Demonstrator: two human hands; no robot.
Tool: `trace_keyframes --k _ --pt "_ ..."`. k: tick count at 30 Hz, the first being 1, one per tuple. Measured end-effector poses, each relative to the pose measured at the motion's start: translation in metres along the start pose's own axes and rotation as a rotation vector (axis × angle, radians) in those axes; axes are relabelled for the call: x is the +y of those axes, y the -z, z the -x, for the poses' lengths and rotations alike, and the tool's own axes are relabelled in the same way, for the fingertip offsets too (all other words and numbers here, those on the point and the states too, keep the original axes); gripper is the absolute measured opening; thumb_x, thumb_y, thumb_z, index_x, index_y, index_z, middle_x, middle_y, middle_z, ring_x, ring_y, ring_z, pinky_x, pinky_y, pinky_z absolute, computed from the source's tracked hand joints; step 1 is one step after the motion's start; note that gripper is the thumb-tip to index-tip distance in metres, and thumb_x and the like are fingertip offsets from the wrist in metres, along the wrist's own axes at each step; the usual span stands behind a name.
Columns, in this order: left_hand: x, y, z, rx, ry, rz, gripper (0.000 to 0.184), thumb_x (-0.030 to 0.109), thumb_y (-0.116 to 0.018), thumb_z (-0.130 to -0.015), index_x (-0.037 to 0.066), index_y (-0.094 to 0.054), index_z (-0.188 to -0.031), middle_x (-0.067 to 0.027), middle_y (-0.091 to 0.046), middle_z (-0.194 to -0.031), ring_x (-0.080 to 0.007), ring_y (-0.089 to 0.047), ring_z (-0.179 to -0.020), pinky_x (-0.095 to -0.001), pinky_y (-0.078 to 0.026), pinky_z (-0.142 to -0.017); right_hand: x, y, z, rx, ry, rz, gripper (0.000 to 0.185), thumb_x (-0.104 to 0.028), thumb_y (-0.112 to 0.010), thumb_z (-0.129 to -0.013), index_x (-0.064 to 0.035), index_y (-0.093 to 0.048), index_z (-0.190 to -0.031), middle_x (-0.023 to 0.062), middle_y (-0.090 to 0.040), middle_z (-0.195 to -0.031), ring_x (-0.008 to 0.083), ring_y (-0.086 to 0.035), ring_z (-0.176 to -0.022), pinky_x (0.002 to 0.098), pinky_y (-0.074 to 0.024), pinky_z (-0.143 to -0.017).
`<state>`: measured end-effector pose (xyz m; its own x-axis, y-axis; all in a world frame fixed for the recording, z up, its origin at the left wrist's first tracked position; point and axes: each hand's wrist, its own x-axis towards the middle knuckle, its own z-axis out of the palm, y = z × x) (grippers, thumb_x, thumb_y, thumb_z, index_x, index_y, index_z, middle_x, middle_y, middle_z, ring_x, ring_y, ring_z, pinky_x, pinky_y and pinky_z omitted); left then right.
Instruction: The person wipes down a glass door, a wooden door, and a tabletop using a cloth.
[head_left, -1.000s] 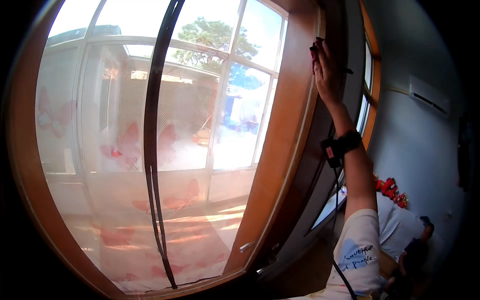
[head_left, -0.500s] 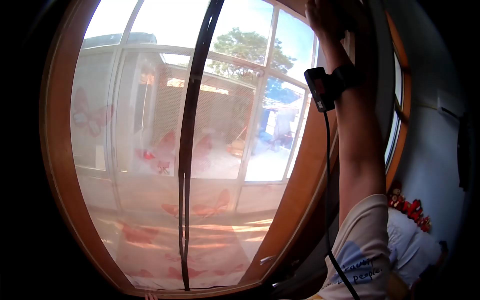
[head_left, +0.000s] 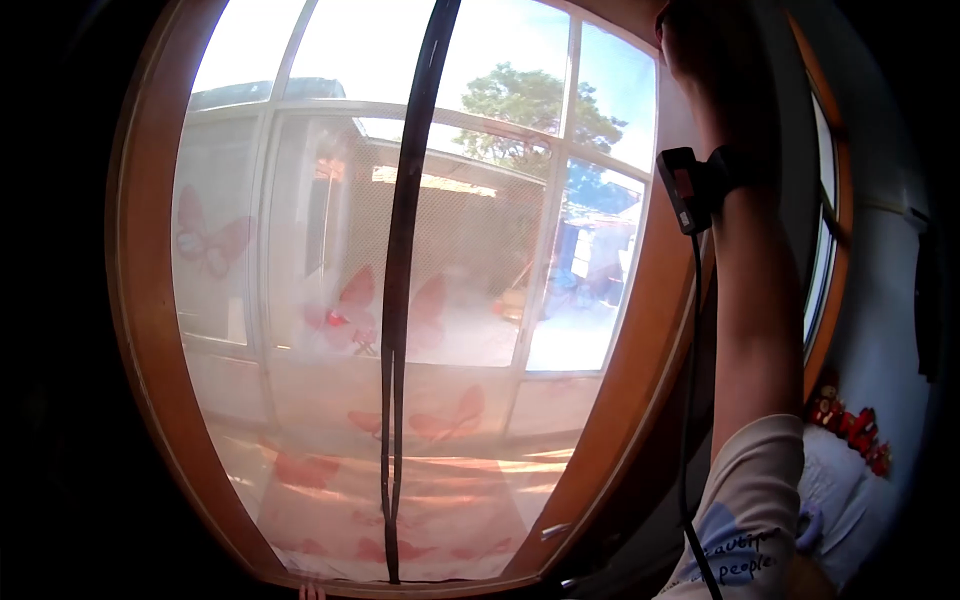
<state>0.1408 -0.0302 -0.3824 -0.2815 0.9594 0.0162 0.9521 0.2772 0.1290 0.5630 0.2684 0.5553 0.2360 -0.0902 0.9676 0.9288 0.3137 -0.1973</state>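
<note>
A sheer mesh door curtain (head_left: 300, 400) with red butterfly prints hangs across a wooden door frame (head_left: 148, 250). A dark strip (head_left: 405, 200) runs down its middle, splitting into two edges lower down. My right arm is raised along the right side, and my right hand (head_left: 690, 45) is up at the frame's upper right corner. Shadow hides its fingers, so what they grip cannot be made out. On that wrist sits a black strapped device (head_left: 682, 190) with a cable. Only the fingertips of my left hand (head_left: 312, 592) show, pointing up at the frame's bottom edge.
Behind the mesh stand a white-framed glazed partition (head_left: 265, 230) and, outside, a tree (head_left: 530, 105). At right are another wooden-framed opening (head_left: 835, 200), red ornaments (head_left: 855, 430) and white bedding (head_left: 835, 480). A small metal handle (head_left: 556, 531) shows low on the right.
The whole scene has shifted slightly right in view. My right hand stays raised at the upper right corner, now more in shadow. The left fingertips remain at the bottom edge, showing a little more.
</note>
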Motion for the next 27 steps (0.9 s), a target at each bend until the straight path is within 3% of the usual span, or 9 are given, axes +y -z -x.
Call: trace_keyframes --k 2,7,10,15,18,21,25,27 --pt "-0.018 -0.016 -0.002 0.188 -0.057 -0.078 0.077 0.017 -0.065 -0.076 0.01 -0.034 -0.146 -0.0141 -0.029 -0.152 -0.0333 -0.025 -0.14 -0.0578 -0.028 -0.107 0.005 -0.012 -0.013 0.014 -0.03 0.021 0.068 -0.054 -0.029 -0.095 -0.0162 -0.022 -0.151 0.0126 -0.018 -0.157 0.0316 -0.015 -0.145 0.0573 -0.0173 -0.113" --pt "-0.051 -0.014 -0.007 0.219 -0.078 -0.075 0.069 0.013 -0.059 -0.078 0.015 -0.038 -0.144 -0.0147 -0.033 -0.149 -0.0341 -0.029 -0.138 -0.0573 -0.028 -0.108 -0.045 -0.023 -0.022 0.138 -0.091 0.039 0.065 -0.052 -0.03 -0.094 -0.0141 -0.027 -0.147 0.0137 -0.023 -0.154 0.0329 -0.018 -0.143 0.0605 -0.0176 -0.111" --pt "-0.058 -0.003 -0.008 0.299 -0.212 0.003 0.065 0.011 -0.056 -0.078 0.012 -0.043 -0.141 -0.0179 -0.038 -0.144 -0.0352 -0.033 -0.135 -0.0555 -0.028 -0.108 -0.105 -0.031 -0.019 0.199 -0.12 0.028 0.064 -0.05 -0.031 -0.094 -0.0129 -0.03 -0.145 0.0143 -0.025 -0.153 0.0337 -0.02 -0.142 0.0624 -0.0179 -0.109" --pt "-0.077 -0.001 -0.029 0.32 -0.382 0.092 0.067 0.019 -0.066 -0.072 0.011 -0.048 -0.136 -0.0198 -0.043 -0.14 -0.0356 -0.036 -0.131 -0.0554 -0.026 -0.109 -0.225 -0.046 0.005 0.255 -0.18 -0.011 0.061 -0.048 -0.032 -0.093 -0.0108 -0.035 -0.142 0.0154 -0.03 -0.15 0.035 -0.024 -0.14 0.0655 -0.0183 -0.107" --pt "-0.094 0.009 -0.033 0.215 -0.453 0.049 0.069 0.031 -0.066 -0.076 0.009 -0.046 -0.138 -0.0129 -0.044 -0.142 -0.0303 -0.036 -0.132 -0.0541 -0.024 -0.11 -0.297 -0.054 0.022 0.276 -0.209 -0.037 0.06 -0.047 -0.033 -0.093 -0.0096 -0.038 -0.14 0.016 -0.033 -0.148 0.0357 -0.026 -0.139 0.0674 -0.0185 -0.106" --pt "-0.104 0.024 -0.032 0.241 -0.514 -0.076 0.056 0.037 -0.043 -0.09 0.008 -0.045 -0.138 -0.008 -0.045 -0.142 -0.0244 -0.035 -0.134 -0.0505 -0.021 -0.11 -0.373 -0.056 0.044 0.292 -0.2 -0.047 0.058 -0.044 -0.033 -0.093 -0.007 -0.04 -0.138 0.0181 -0.035 -0.146 0.0362 -0.028 -0.138 0.0681 -0.0188 -0.105" --pt "-0.101 0.025 -0.04 0.193 -0.512 -0.005 0.058 0.033 -0.046 -0.088 0.008 -0.041 -0.14 -0.0077 -0.04 -0.145 -0.0252 -0.035 -0.133 -0.0534 -0.024 -0.107 -0.455 -0.045 0.075 0.216 -0.113 -0.077 0.06 -0.036 -0.032 -0.093 -0.0026 -0.035 -0.143 0.0221 -0.031 -0.149 0.038 -0.024 -0.14 0.0664 -0.0171 -0.108" --pt "-0.1 0.017 -0.053 -0.139 -0.473 0.306 0.077 0.014 -0.061 -0.073 0.005 -0.035 -0.145 -0.0156 -0.027 -0.154 -0.0314 -0.02 -0.144 -0.0536 -0.015 -0.115 -0.49 -0.053 0.087 0.227 -0.06 -0.147 0.063 -0.038 -0.034 -0.093 -0.003 -0.033 -0.145 0.0206 -0.028 -0.152 0.0393 -0.022 -0.142 0.0654 -0.0162 -0.11"
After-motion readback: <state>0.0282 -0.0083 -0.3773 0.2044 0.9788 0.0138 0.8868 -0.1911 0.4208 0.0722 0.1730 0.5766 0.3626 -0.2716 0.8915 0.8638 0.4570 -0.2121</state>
